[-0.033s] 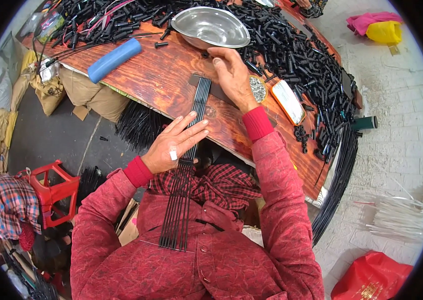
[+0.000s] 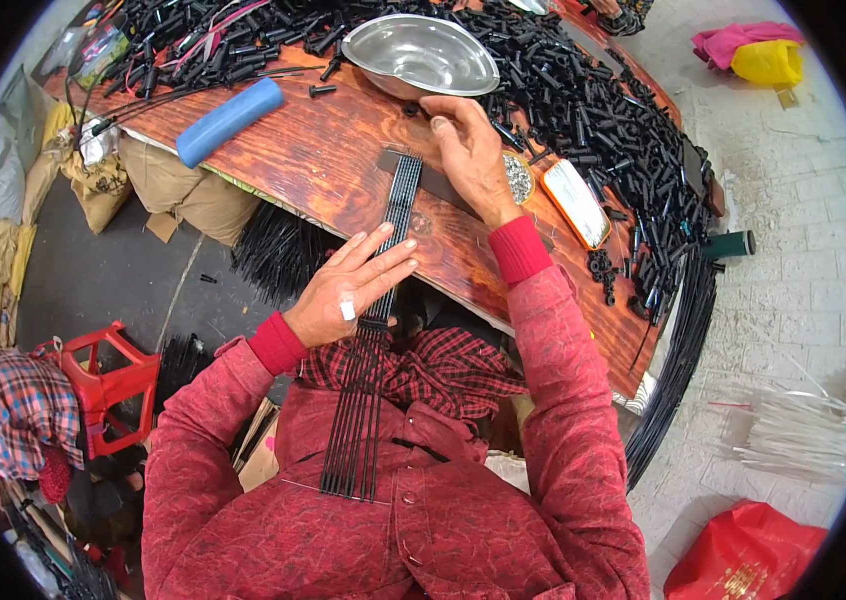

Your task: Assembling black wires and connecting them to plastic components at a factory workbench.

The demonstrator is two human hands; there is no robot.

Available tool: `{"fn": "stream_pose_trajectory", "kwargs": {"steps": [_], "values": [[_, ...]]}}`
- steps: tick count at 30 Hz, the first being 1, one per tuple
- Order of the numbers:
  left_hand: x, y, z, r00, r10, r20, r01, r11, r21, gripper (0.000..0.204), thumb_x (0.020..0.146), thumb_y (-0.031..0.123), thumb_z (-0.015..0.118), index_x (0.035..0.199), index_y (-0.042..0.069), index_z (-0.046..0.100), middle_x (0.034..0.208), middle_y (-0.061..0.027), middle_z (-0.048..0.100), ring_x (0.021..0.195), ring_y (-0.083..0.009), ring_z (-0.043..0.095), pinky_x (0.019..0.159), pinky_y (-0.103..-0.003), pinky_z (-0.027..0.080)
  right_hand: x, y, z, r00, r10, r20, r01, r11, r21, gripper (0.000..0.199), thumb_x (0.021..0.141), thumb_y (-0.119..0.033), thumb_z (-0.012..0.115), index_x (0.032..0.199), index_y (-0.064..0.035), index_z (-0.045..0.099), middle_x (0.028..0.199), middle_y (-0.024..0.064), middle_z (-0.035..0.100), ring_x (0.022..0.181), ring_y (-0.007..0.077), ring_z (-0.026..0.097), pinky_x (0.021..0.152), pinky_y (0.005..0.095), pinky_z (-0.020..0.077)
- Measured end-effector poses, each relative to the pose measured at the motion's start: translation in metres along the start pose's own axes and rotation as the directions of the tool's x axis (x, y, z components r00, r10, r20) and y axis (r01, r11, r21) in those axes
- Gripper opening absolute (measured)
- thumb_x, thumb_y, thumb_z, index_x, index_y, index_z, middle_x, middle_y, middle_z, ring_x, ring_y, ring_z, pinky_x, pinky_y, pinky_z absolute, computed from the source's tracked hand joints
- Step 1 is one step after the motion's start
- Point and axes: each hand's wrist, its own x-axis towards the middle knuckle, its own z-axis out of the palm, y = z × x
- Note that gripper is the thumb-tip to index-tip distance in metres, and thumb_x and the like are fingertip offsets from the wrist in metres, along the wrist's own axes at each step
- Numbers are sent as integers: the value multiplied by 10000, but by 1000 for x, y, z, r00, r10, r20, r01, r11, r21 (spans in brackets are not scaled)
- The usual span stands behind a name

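Observation:
A row of thin black rods (image 2: 353, 400) runs from the table edge down over my lap, held side by side by a black crosspiece. My left hand (image 2: 353, 285) lies flat across the rods with its fingers stretched out, pressing them at the table edge; a white patch shows on the back of this hand. Their upper ends rest on a dark flat plate (image 2: 438, 183) on the table. Above that plate is my right hand (image 2: 473, 155), its thumb and forefinger apart and nothing visible between them. By its fingertips sits a small black ring-like piece (image 2: 410, 110).
A steel bowl (image 2: 423, 55) stands beyond my right hand, amid a large heap of black tubular parts (image 2: 583, 130). A round dish of small metal bits (image 2: 519, 180) and a white-and-orange tray (image 2: 577, 203) are at right. A blue roll (image 2: 230, 122) lies left; a red stool (image 2: 113, 385) is on the floor.
My right hand has shifted slightly to the right, away from the small black piece. My left hand and the rods have stayed in place.

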Motion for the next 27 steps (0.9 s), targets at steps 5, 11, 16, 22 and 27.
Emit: {"fn": "stream_pose_trajectory", "kwargs": {"steps": [5, 11, 16, 22, 27], "values": [[-1, 1, -2, 1000, 10, -12, -10, 999, 33, 819, 733, 16, 695, 1522, 117, 500, 1637, -82, 407, 1545, -370, 294, 1233, -540, 284, -34, -19, -31, 992, 57, 114, -27, 968, -250, 200, 952, -64, 607, 1105, -17, 726, 1058, 113, 700, 1010, 232, 694, 909, 346, 531], [0, 0, -1, 999, 41, -22, -39, 995, 97, 821, 791, 289, 811, 1526, 117, 490, 1635, -83, 406, 1539, -367, 301, 1226, -529, 295, -45, 12, -40, 995, -80, 52, 95, 788, -609, 144, 863, -114, 688, 982, -62, 750, 960, 146, 699, 926, 357, 666, 830, 458, 524], [0, 4, 0, 999, 34, -26, -32, 997, 75, 791, 786, 140, 780, 1523, 115, 493, 1635, -86, 406, 1542, -367, 296, 1230, -529, 292, -46, 17, -28, 998, -49, 35, 60, 730, -681, 132, 859, -154, 697, 953, -86, 761, 940, 150, 694, 933, 371, 662, 837, 487, 529], [-4, 3, 3, 1000, 29, -8, -29, 998, 65, 751, 826, 143, 751, 1529, 112, 488, 1634, -100, 405, 1541, -386, 291, 1228, -544, 280, -42, 23, -14, 996, -80, 25, 74, 707, -703, 141, 858, -187, 719, 894, -51, 730, 924, 162, 688, 899, 376, 673, 787, 497, 545], [0, 2, 4, 1000, 24, -8, -24, 998, 52, 847, 716, -13, 694, 1528, 112, 488, 1638, -92, 401, 1543, -374, 295, 1235, -534, 279, -42, 19, -15, 996, -84, 14, 69, 704, -707, 150, 863, -185, 720, 870, -36, 709, 909, 158, 680, 898, 374, 669, 775, 496, 542]]}}
